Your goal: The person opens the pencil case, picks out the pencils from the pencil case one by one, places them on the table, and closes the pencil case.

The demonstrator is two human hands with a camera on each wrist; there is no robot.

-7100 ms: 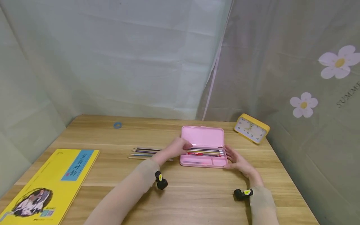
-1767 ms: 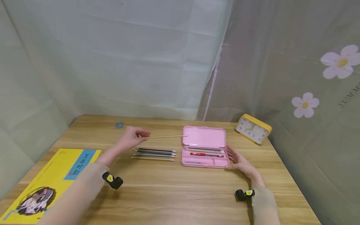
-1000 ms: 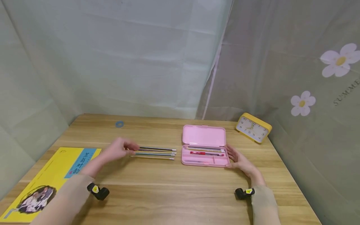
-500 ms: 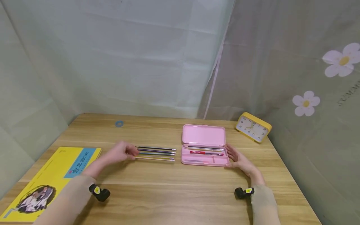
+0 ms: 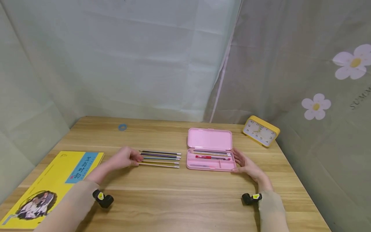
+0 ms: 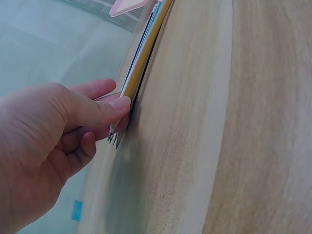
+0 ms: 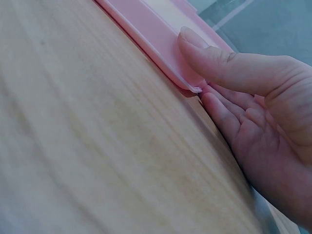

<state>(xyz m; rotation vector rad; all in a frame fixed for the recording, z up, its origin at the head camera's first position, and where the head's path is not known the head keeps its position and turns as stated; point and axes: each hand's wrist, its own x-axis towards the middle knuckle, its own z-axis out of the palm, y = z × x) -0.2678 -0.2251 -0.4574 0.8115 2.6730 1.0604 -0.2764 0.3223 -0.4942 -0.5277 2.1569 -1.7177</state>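
In the head view my left hand [image 5: 125, 158] pinches a yellow pencil [image 5: 159, 165] near its sharpened end. This pencil is the nearest of a row lying side by side, with several more pencils [image 5: 162, 154] behind it. The left wrist view has my thumb on the yellow pencil [image 6: 143, 58], dark tips poking out below. My right hand [image 5: 250, 169] holds the right end of an opened pink pencil case [image 5: 210, 138], its thumb over the case's rim [image 7: 165, 61] in the right wrist view. Inside the case lie pencils and a red pen [image 5: 213, 158].
A yellow book [image 5: 43, 187] lies at the left of the wooden table [image 5: 185, 203]. At the back left is a blue ring [image 5: 122, 127]. A yellow alarm clock [image 5: 261, 131] stands at the back right, near the curtain [image 5: 290, 80].
My left hand has brought the pencil from mid-air down to the row, then drawn it slightly towards me. Earlier, that hand was at the case. My right hand stays at the case.
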